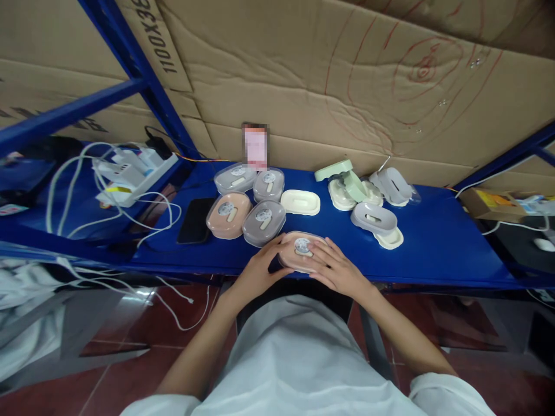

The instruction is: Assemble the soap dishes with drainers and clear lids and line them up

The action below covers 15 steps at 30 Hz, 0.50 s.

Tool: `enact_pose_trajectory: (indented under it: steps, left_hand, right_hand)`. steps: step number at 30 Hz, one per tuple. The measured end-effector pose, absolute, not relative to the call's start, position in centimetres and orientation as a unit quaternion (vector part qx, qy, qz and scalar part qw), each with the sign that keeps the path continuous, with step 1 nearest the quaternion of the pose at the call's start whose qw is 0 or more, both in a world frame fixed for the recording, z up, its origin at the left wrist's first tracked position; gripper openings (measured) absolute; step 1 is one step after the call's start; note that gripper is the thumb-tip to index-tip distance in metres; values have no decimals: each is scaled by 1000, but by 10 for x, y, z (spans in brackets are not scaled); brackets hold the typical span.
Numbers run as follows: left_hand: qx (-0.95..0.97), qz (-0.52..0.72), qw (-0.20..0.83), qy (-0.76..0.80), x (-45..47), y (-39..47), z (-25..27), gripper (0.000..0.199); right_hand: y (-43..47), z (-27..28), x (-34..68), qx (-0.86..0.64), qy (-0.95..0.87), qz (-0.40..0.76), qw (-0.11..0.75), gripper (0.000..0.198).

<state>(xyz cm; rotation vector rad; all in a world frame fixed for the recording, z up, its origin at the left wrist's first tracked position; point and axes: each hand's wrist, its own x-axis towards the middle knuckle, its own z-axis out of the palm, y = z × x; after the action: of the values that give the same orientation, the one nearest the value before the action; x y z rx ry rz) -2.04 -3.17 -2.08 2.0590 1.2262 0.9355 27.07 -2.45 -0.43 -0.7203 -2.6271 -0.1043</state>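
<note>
A pink oval plastic box (pixel 288 249) with a clear cover and a round printed sticker sits at the front edge of the blue table. My left hand (pixel 255 274) grips its left end, thumb at the near side. Across its top and right end lie the fingers of my right hand (pixel 336 266), closed on the box. To the left are a similar pink box (pixel 228 216), a grey box (pixel 264 222) and two more grey ones behind. Just beyond my hands lies a cream oval tray (pixel 300 203).
Loose grey shells (pixel 373 218), green ring-shaped parts (pixel 340 171) and cream trays (pixel 389 238) lie to the right. A dark phone (pixel 194 221) and a power strip (pixel 145 173) with white cables are on the left. A lit phone (pixel 256 145) leans against the cardboard behind.
</note>
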Motion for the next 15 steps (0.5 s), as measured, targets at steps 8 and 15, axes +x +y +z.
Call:
enact_pose_trajectory:
  steps: [8,15]
  left_hand:
    - [771,375,225,463,-12,-39,-25,53]
    - [745,457,84,478,-12,-40,2,46]
  right_hand:
    - [-25,-3,274,-287,-929,48,228,82]
    - [-24,-9,288,-369,-853,146,340,89]
